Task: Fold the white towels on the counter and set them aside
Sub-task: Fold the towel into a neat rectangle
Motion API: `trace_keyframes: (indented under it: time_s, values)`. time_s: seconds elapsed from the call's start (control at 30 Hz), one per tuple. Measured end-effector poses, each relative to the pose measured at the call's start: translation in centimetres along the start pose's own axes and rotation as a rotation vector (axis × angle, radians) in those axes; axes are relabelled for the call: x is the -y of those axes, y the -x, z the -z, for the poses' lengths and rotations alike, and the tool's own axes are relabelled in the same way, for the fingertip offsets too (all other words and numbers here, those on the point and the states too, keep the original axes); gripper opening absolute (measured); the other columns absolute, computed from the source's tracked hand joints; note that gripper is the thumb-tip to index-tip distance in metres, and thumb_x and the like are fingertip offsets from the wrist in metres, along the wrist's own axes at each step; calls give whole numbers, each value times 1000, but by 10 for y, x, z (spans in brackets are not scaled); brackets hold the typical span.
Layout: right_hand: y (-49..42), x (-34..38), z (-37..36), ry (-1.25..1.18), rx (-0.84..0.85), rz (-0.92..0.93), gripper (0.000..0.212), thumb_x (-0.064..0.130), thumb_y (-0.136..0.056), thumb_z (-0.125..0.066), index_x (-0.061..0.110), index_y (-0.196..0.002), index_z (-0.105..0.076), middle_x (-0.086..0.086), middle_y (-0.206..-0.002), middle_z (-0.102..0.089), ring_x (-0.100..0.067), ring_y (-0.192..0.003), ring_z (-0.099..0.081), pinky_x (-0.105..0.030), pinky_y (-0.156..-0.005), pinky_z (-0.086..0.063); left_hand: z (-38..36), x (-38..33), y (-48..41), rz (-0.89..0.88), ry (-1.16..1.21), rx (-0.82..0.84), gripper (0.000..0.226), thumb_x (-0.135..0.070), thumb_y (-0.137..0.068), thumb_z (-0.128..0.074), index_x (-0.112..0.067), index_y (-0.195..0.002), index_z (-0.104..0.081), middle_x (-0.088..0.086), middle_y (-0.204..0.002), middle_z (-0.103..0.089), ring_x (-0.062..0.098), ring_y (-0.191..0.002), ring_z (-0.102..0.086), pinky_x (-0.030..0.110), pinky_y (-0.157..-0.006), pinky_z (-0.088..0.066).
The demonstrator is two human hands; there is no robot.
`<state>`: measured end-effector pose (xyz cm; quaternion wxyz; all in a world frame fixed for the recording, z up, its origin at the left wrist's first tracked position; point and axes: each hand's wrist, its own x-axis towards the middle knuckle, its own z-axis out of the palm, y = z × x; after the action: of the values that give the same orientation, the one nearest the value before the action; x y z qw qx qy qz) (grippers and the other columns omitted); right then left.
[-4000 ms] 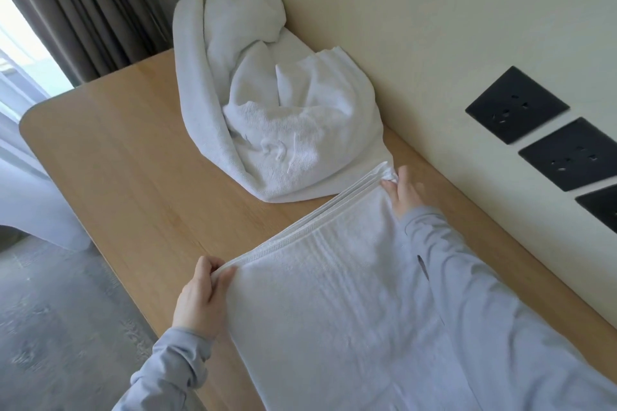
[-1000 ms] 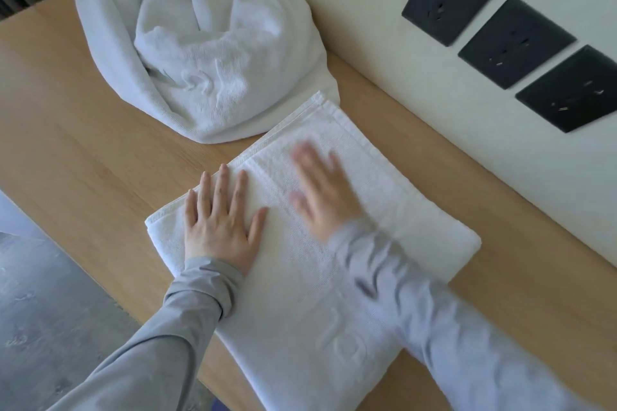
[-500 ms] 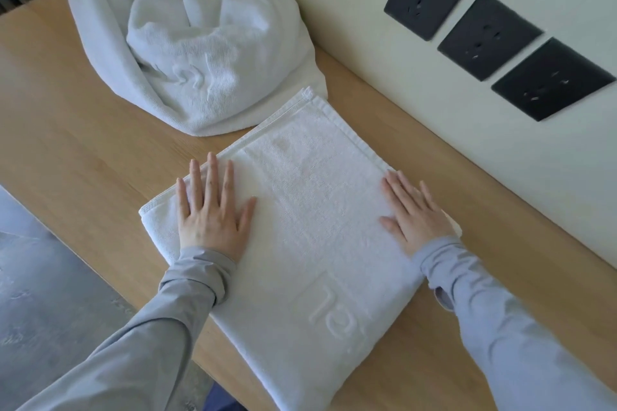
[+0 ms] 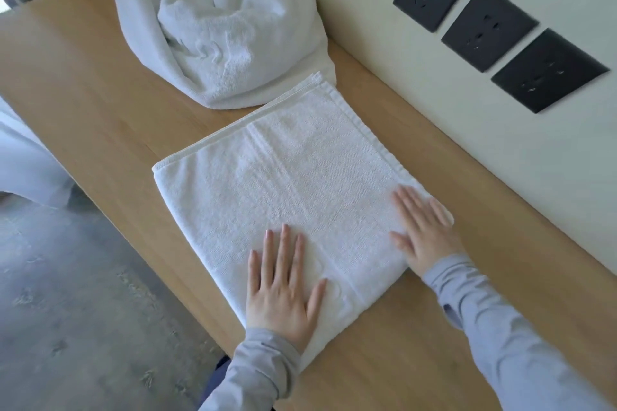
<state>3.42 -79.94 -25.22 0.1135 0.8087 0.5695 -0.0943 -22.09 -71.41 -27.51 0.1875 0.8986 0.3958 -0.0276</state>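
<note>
One folded white terry towel lies flat on the light wooden surface. Its long axis runs roughly along the surface's length, hemmed short edge farthest from the person. Both hands press on it, fingers straight: left hand at its near end, right hand at its right corner. A second, crumpled white towel touches its far corner. Three black square wall sockets sit to its right.

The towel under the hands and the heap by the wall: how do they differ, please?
The folded towel lies flat and squared under the left hand and right hand; the towel heap is crumpled, untouched. The folded towel is thin; the towel heap stands tall by the wall. Both are white.
</note>
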Motion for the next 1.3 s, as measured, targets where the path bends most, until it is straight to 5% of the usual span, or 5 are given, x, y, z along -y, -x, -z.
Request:
trace_keyframes:
  time_s: [0.23, 0.37, 0.57, 1.0, 1.3]
  values:
    - [-65, -29, 21, -869, -72, -485, 64, 49, -91, -46, 21, -145, -26, -5, -149, -33, -24, -134, -36, -36, -108, -28, 40, 19, -12, 493, 505, -391, 64, -49, -91, -43, -22, -147, -26, 0, -156, -19, 21, -143, -16, 40, -113, -8]
    - [-118, -14, 42, -931, 34, -578, 62, 50, -88, -52, 13, -136, -40, -9, -136, -48, -24, -113, -50, -31, -94, -37, 67, 59, -42, 1065, 967, -389, 55, -31, -88, -60, -2, -132, -44, 24, -128, -47, 40, -121, -43, 50, -99, -38]
    - [-155, -7, 52, -881, 257, -617, 87, 58, -76, -64, 5, -139, -35, -13, -139, -46, -30, -124, -46, -35, -100, -36, 67, 77, -63, 1169, 1162, -263, 46, -37, -85, -63, -4, -115, -51, 13, -104, -59, 34, -97, -57, 38, -79, -44]
    - [60, 7, 67, -990, -268, -1006, 35, 45, -72, -74, 12, -76, -63, -8, -77, -69, -23, -67, -64, -37, -65, -51, 129, 48, -141, 222, 830, -132, 42, -41, -71, -74, -7, -86, -56, 16, -88, -64, 33, -80, -59, 41, -72, -49]
    - [121, 54, -10, -637, -326, -1227, 59, 34, -84, -61, -8, -124, -48, -34, -123, -50, -50, -116, -47, -52, -96, -39, 65, -34, -154, -228, 16, 66, 67, -50, -89, -47, -19, -145, -26, 8, -146, -32, 29, -132, -32, 41, -106, -27]
